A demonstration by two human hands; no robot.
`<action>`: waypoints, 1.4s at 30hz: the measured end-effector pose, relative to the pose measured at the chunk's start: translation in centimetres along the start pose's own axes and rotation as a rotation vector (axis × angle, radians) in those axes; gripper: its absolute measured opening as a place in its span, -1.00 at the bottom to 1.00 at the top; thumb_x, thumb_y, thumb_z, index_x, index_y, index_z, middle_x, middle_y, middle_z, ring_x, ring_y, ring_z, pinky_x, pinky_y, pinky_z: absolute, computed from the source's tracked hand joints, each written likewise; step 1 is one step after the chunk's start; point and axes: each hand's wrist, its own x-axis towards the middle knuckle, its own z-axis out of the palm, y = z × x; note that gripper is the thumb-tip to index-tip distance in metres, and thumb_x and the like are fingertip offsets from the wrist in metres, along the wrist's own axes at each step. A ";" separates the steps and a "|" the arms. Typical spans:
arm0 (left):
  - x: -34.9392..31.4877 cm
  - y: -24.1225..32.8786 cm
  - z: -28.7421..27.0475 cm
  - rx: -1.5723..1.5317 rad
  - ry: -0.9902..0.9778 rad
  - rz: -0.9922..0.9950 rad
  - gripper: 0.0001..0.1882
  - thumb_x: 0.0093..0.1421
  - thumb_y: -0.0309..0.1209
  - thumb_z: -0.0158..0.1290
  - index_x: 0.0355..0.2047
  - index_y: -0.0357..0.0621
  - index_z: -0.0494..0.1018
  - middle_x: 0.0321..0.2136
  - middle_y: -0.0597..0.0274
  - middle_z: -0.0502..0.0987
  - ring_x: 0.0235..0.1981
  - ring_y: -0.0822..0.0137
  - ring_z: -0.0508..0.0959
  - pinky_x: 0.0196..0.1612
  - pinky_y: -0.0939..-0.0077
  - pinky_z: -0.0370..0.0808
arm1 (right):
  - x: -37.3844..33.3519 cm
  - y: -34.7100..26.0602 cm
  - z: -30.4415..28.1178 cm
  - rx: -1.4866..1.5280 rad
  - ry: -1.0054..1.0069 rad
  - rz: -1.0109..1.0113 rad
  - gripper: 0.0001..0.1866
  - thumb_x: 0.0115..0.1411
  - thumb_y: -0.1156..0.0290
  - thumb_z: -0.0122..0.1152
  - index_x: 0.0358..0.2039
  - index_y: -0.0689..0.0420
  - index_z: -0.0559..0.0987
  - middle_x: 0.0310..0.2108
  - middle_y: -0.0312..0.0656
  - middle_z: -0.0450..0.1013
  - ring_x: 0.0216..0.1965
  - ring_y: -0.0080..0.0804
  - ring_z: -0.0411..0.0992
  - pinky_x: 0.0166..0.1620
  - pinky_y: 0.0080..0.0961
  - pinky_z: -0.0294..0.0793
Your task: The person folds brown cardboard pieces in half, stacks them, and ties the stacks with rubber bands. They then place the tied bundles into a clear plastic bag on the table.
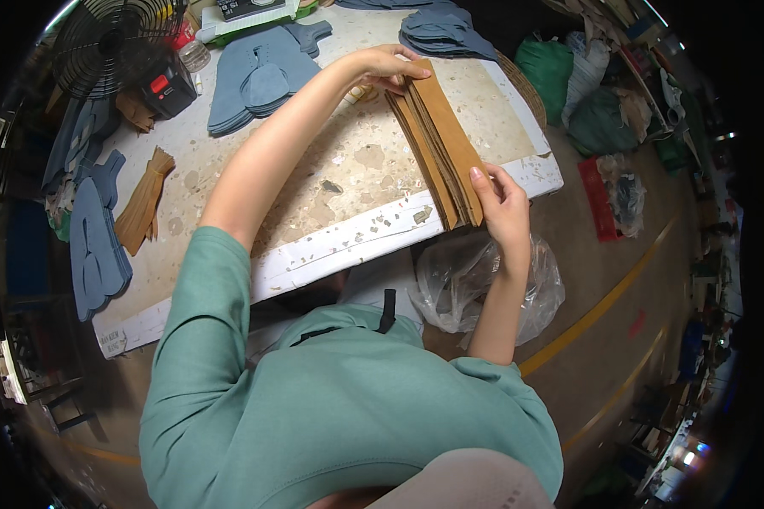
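A stack of long tan-brown strips [452,127], perhaps leather, lies across the right part of the table and reaches its front edge. My left hand [389,69] grips the far end, its thumb on top and the fingers around the side. At the near end my right hand [502,199] pinches the stack's right edge, thumb on the top strip. The strips' layered edges fan apart on the left side. A tied bundle of similar brown strips [144,199] lies at the table's left.
Blue-grey cut pieces [263,72] lie stacked at the back, with more piles [448,34] at back right and left [98,242]. A black fan [115,42] stands back left. Beneath the front edge hangs a clear plastic bag [458,284]. A red crate [601,199] sits on the floor.
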 end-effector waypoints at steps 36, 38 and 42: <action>-16.7 -4.9 7.1 -1.050 -0.042 -0.318 -0.37 0.07 0.07 0.18 -0.07 -0.20 0.38 -0.30 0.14 0.51 -0.25 0.27 0.55 -0.04 0.41 0.47 | -6.0 -3.9 5.1 0.743 -0.571 0.589 -0.48 0.16 0.07 0.16 0.01 0.16 0.40 -0.22 -0.27 0.48 -0.22 -0.62 0.44 -0.21 -0.66 0.41; -17.7 -5.8 6.6 -1.126 -0.085 -0.279 -0.30 0.03 0.06 0.21 -0.02 -0.23 0.34 -0.29 0.11 0.50 -0.23 0.20 0.55 0.03 0.35 0.46 | -7.8 -4.7 7.0 0.613 -0.593 0.555 -0.39 0.16 0.12 0.18 0.13 0.17 0.29 -0.12 -0.24 0.42 -0.14 -0.57 0.42 -0.12 -0.59 0.43; -21.5 -6.8 4.6 -0.772 0.002 -0.140 -0.17 0.01 -0.09 0.26 0.18 -0.18 0.14 -0.12 0.04 0.40 -0.11 0.21 0.50 -0.03 0.28 0.49 | -10.0 -6.3 11.2 0.523 -0.674 0.284 -0.39 0.16 0.20 0.20 0.14 0.21 0.27 -0.12 -0.24 0.38 -0.22 -0.61 0.37 -0.24 -0.66 0.37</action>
